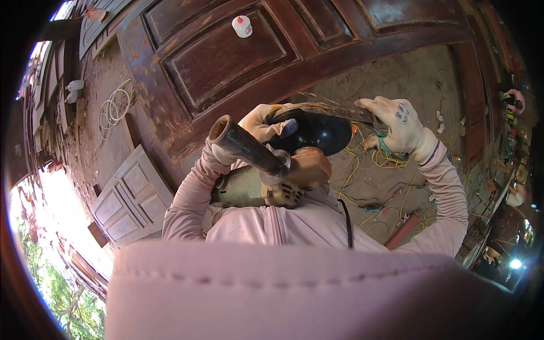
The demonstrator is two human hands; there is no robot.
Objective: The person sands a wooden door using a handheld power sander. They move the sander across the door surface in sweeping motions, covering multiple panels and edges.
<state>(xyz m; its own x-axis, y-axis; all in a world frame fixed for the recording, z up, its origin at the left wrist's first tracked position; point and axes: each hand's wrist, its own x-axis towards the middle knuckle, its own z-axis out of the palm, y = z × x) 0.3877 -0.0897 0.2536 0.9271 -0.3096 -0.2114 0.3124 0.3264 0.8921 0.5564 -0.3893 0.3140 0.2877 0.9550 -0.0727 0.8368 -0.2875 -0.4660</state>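
A power sander (243, 187) with a greenish body lies against my front, its dark side handle (249, 150) sticking up. Its round black backing pad (320, 133) faces up and away from me. My left hand (263, 122), in a pale work glove with a blue thumb tip, is closed on the pad's left rim. Along the pad's far edge runs a brownish, worn sanding disc (323, 107), seen nearly edge-on. My right hand (399, 124), also gloved, has its fingers bent round the disc's right end. Something green (388, 148) shows under that palm; I cannot make out what it is.
A large dark-brown panelled door (221, 68) lies ahead, bearing a white bottle (242, 26) with a red cap. A grey panelled door (133, 195) lies at left, near a coiled pale hose (115, 110). Yellow cord (391, 163) tangles on the dirt floor at right, beside a red cylinder (403, 231).
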